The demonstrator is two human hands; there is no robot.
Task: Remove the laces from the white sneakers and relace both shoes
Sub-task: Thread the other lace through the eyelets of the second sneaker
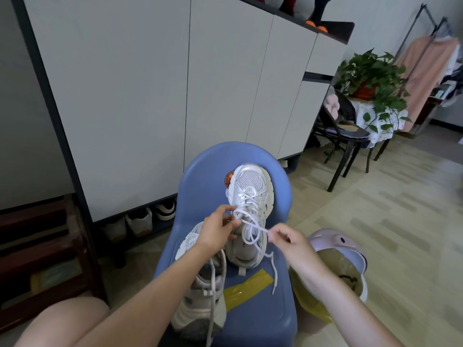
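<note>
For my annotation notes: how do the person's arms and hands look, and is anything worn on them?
Both forearms are bare, with no sleeves in view. The left hand and the right hand show no gloves, rings, watch or bracelet. Nails look short and unpainted.

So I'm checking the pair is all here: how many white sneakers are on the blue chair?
2. One sneaker lies at the back of the blue chair, its lace held in both hands; the other sneaker lies front left, partly under the left forearm.
</note>
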